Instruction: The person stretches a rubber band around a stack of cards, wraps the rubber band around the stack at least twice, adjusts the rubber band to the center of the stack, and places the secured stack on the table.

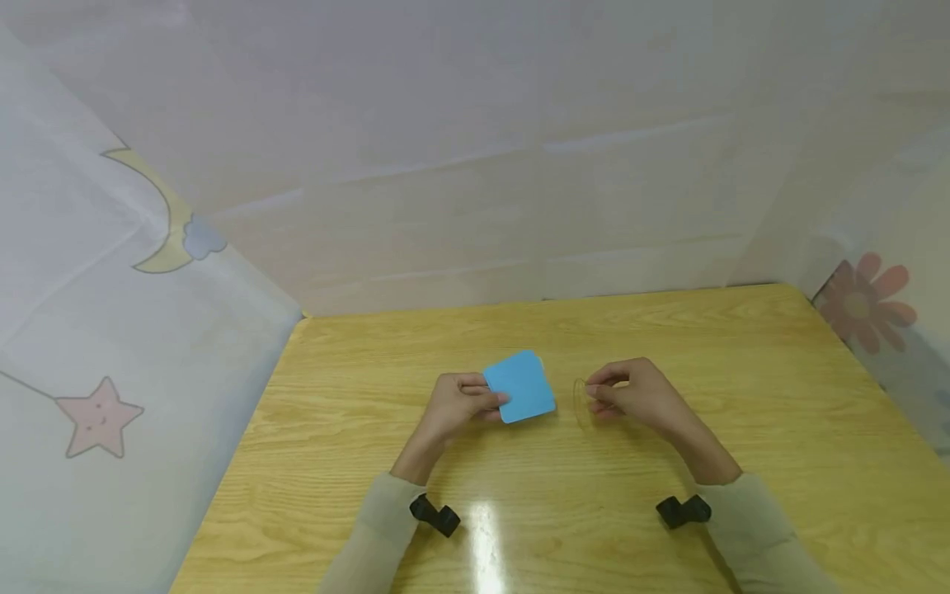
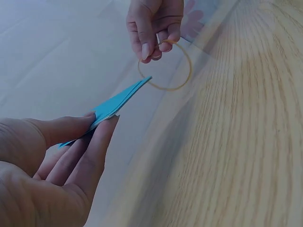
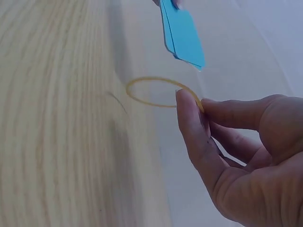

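My left hand [image 1: 458, 404] pinches a thin stack of blue square cards [image 1: 522, 386] with rounded corners, thumb on top and fingers beneath. In the left wrist view the cards [image 2: 120, 101] appear nearly edge-on, slightly fanned. My right hand [image 1: 637, 393] pinches a yellowish rubber band [image 1: 579, 403] between thumb and fingertips. The band [image 3: 150, 78] hangs as an open loop in the right wrist view, a short gap from the cards [image 3: 184, 38]. Both hands are raised over the table, facing each other.
The wooden table [image 1: 334, 495] spreads beneath both arms. A pale cloth backdrop [image 1: 445, 165] rises behind its far edge and along the sides, printed with a moon, a star and a flower. Black wrist cameras [image 1: 435, 516] sit on both sleeves.
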The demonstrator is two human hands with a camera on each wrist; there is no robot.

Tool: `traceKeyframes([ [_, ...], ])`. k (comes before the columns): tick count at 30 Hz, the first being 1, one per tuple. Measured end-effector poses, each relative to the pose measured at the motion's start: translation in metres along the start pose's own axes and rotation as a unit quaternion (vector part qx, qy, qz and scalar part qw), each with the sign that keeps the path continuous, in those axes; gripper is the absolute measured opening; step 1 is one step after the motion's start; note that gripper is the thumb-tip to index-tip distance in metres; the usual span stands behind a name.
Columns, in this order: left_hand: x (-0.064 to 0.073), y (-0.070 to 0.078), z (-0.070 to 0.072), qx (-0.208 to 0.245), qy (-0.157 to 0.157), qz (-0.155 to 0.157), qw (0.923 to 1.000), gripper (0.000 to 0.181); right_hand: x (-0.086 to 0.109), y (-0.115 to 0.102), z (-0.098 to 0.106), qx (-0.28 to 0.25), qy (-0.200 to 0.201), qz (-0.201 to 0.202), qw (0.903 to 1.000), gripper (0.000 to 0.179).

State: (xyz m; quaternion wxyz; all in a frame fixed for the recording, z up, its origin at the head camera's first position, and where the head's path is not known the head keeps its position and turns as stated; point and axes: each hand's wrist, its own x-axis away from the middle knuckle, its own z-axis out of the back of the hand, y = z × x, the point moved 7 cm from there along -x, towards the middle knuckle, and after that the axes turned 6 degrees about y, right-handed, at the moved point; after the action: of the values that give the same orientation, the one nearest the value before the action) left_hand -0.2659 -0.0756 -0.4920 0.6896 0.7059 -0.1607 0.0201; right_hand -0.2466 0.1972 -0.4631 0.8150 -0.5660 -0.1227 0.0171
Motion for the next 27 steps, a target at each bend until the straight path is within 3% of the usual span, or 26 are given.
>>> traceKeyframes([
  [7, -0.002, -0.001, -0.004, -0.008, -0.012, -0.007, 0.9999, 0.033, -0.005, -0.014, 0.002, 0.012, 0.015, 0.019, 0.9996, 0.033],
  [15, -0.001, -0.003, -0.006, 0.005, -0.024, 0.006, 0.9997, 0.029, -0.014, -0.027, -0.001, 0.028, 0.024, 0.032, 0.9988, 0.033],
  [24, 0.001, -0.004, -0.011, 0.002, -0.039, 0.012, 0.9992, 0.038, -0.022, -0.035, -0.006, 0.041, 0.03, 0.035, 0.9981, 0.032],
  [27, 0.001, -0.005, -0.013, 0.002, -0.042, 0.016, 0.999, 0.031, -0.024, -0.038, -0.007, 0.043, 0.029, 0.043, 0.9977, 0.029],
])
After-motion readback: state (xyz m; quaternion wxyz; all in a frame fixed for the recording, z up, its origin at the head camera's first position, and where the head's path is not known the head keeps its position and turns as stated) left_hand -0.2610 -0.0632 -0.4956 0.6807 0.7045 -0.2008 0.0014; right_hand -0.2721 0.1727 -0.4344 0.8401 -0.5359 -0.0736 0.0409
